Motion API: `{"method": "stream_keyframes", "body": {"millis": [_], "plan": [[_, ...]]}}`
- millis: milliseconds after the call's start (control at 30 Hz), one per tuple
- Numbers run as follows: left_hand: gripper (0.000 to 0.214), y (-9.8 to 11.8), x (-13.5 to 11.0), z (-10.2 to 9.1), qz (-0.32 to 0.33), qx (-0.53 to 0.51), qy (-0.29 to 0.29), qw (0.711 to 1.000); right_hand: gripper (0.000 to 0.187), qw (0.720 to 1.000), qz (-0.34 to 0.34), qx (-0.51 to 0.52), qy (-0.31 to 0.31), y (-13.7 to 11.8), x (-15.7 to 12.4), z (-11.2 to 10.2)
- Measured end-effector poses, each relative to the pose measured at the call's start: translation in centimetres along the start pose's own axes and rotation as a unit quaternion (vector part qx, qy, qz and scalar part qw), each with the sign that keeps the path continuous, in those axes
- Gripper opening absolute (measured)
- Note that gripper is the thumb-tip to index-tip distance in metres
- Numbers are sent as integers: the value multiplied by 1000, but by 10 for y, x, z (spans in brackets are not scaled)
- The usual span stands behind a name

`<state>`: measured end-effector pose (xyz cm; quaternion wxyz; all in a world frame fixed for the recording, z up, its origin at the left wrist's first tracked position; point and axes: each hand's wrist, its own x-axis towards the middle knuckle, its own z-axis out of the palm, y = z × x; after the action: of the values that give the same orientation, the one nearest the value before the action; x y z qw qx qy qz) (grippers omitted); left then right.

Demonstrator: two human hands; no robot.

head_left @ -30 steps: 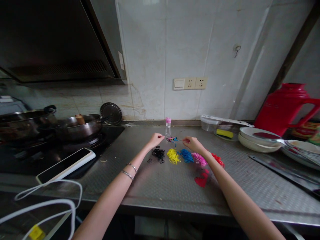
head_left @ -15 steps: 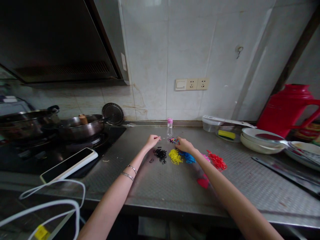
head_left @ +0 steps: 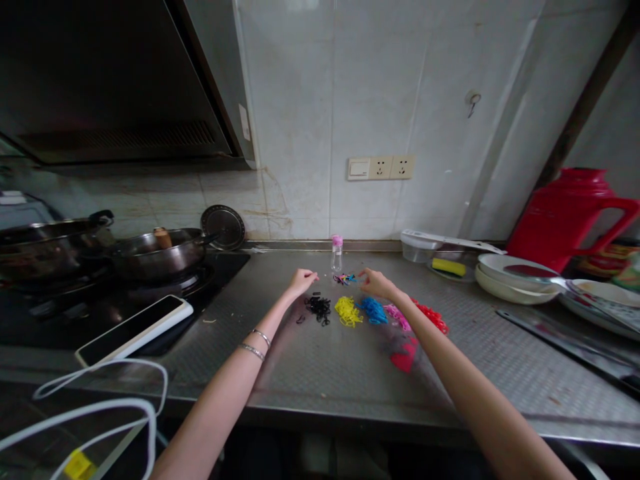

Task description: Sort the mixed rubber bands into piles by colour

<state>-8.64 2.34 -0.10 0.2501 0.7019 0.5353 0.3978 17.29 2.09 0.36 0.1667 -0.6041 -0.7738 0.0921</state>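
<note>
My left hand is closed in a pinch above the counter, left of a small mixed-colour pile of rubber bands. What its fingertips hold, if anything, is too small to make out. On the other side of that pile, my right hand has its thumb and fingers drawn together at the pile's edge; their contents are unclear. Nearer to me lie sorted piles: black bands, yellow bands, blue bands, pink bands and red bands, partly covered by my right arm.
A small clear bottle with a pink cap stands behind the mixed pile. A clear bag with red print lies by my right forearm. Pans sit on the stove at left; bowls and a red thermos stand right.
My right hand has shifted slightly right, uncovering more of the blue and pink bands. My left hand stays about where it was. The view has moved a little.
</note>
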Motion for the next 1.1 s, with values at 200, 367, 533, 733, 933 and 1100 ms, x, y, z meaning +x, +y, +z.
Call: {"method": "stream_keyframes", "body": {"millis": [200,367,533,733,933,1100], "plan": [[33,-3,0,0,-12,10,3,1000,40,997,6,51,-64,19,-11,-22],[31,-1,-3,0,-26,14,3,1000,24,1000,-12,-3,4,19,-1,-24],[30,-3,-4,0,-25,18,4,1000,22,999,6,-36,7,5,15,-10],[31,-6,-4,4,-18,39,-8,999,30,996,73,-41,-3,-1,27,5],[31,-4,-5,8,-3,49,-16,999,28,995,90,-33,-22,2,40,14],[31,-5,-5,8,-3,50,-21,999,24,995,95,-40,-20,1,42,19]]}}
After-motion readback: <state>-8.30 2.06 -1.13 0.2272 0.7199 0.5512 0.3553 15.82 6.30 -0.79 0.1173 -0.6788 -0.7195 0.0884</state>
